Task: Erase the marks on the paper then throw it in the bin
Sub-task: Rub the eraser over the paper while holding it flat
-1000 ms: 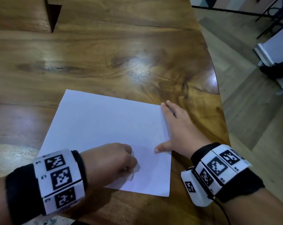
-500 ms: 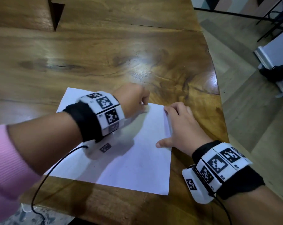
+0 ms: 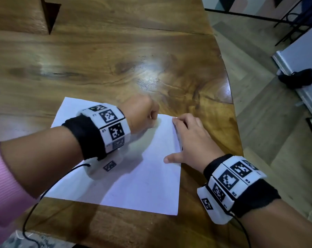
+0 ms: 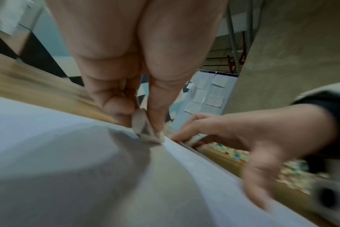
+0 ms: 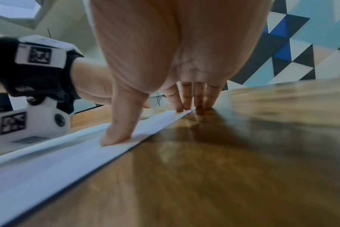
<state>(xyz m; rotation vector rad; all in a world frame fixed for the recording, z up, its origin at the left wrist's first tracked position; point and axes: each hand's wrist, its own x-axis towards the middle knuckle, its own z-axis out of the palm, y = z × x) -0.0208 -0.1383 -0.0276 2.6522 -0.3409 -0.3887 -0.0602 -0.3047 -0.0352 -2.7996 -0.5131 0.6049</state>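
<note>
A white sheet of paper [image 3: 142,176] lies flat on the wooden table [image 3: 115,59]. My left hand [image 3: 144,115] is at the sheet's far edge, its fingers curled round a small pale eraser [image 4: 144,132] that touches the paper [image 4: 68,169]. My right hand [image 3: 189,138] lies with straight fingers on the paper's right edge, thumb [image 5: 116,135] and fingertips [image 5: 184,106] pressing the sheet [image 5: 68,155] down. I cannot make out any marks on the paper. No bin is in view.
The table's curved right edge [image 3: 230,97] drops to a tiled floor [image 3: 269,131]. A dark triangular notch [image 3: 50,15] cuts into the table at the far left. A black object [image 3: 296,80] lies beside a white panel on the floor.
My left hand moved from the sheet's near edge up to its far edge, still gripping the eraser. The right hand stayed on the paper's right edge.
</note>
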